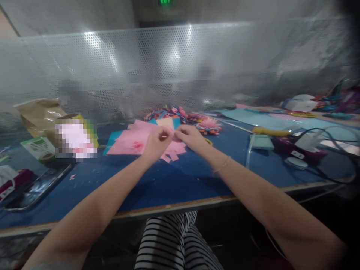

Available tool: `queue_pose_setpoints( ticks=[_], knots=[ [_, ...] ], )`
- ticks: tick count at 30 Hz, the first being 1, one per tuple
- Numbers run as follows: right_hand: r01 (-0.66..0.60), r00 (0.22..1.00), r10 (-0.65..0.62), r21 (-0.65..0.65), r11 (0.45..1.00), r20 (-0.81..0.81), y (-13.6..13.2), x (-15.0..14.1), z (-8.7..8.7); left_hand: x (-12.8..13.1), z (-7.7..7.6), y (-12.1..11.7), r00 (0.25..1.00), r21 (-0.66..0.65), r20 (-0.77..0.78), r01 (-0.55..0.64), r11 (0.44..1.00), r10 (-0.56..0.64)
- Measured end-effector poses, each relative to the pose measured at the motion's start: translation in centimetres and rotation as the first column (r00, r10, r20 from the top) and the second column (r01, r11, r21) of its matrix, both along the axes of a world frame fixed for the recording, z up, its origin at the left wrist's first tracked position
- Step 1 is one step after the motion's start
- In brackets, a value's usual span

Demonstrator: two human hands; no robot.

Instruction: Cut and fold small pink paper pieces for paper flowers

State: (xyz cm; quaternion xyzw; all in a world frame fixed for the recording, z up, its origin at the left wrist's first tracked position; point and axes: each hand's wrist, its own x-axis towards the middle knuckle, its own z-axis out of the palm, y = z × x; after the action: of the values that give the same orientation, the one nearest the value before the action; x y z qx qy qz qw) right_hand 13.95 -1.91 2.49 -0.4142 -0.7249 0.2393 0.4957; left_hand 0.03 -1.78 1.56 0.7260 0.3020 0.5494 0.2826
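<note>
Over the blue table (174, 187), my left hand (157, 141) and my right hand (192, 138) meet with fingertips nearly touching. Both are closed in a pinch on what looks like a small piece of pink paper (172, 132), mostly hidden by the fingers. Beneath them lie pink paper sheets (126, 140), with a blue sheet (111, 140) showing at the left edge. Small pink paper strips (171, 156) lie just in front of the sheets. Behind my hands sit bunches of paper flowers (208, 124) in pink, orange and blue.
On the left are a phone (39, 187), a brown paper bag (41, 114) and a purple power strip (19, 183). To the right lie a yellow tool (271, 132), another purple power strip (298, 150) with cables, and light blue sheets (261, 118). A perforated screen (157, 67) stands behind.
</note>
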Motion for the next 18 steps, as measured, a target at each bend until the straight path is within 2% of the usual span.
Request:
queue_pose_setpoints(
  ticks=[3,11,18],
  knots=[
    [0.042,0.998,-0.042,0.002,0.999,0.039,0.12,-0.04,-0.09,-0.08,-0.18,0.11,0.999,0.042,-0.039,-0.030,0.999,0.031],
    [0.021,0.999,-0.019,-0.055,0.998,0.032,0.20,-0.04,-0.14,-0.06,-0.07,0.03,0.995,0.070,-0.055,-0.078,0.994,0.082],
    [0.061,0.992,-0.062,0.007,0.998,0.108,0.40,0.09,-0.34,-0.06,-0.18,0.03,0.992,0.074,-0.088,-0.082,0.994,0.088]
  ],
)
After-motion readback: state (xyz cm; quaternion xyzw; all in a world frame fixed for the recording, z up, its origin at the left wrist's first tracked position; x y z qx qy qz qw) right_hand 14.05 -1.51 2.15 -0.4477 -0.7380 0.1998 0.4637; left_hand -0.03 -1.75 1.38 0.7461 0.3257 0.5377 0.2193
